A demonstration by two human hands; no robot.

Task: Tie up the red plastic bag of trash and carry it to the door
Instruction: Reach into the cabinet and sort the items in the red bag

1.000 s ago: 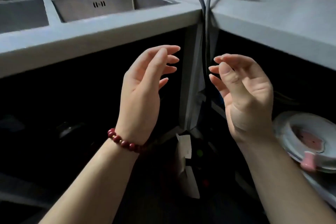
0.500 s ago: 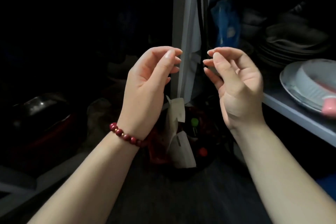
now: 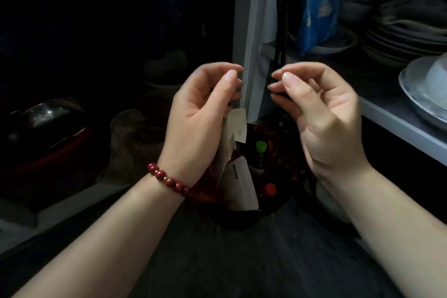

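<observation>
The red plastic bag [image 3: 281, 152] sits open in a dark round bin on the floor, low in the middle, below and between my hands. Inside it I see white paper scraps [image 3: 239, 176], a green bottle cap [image 3: 261, 145] and a red cap [image 3: 270, 189]. My left hand [image 3: 200, 118], with a red bead bracelet on its wrist, hovers above the bag's left side, fingers curled and apart, holding nothing. My right hand [image 3: 321, 113] hovers above the bag's right side, also curled and empty. Much of the bag is hidden in the dark and behind my left hand.
A white cabinet post [image 3: 249, 31] rises behind the bag. On the right, a shelf [image 3: 399, 126] carries stacked plates [image 3: 406, 38], a white dish [image 3: 425, 94] and a blue packet [image 3: 316, 7]. A dark pot [image 3: 46, 116] sits at the left. The floor in front is dark.
The view has dropped from the counter and sink to the space under it, bringing the bag into sight. My hands have lowered toward the bag and their fingers have curled closer.
</observation>
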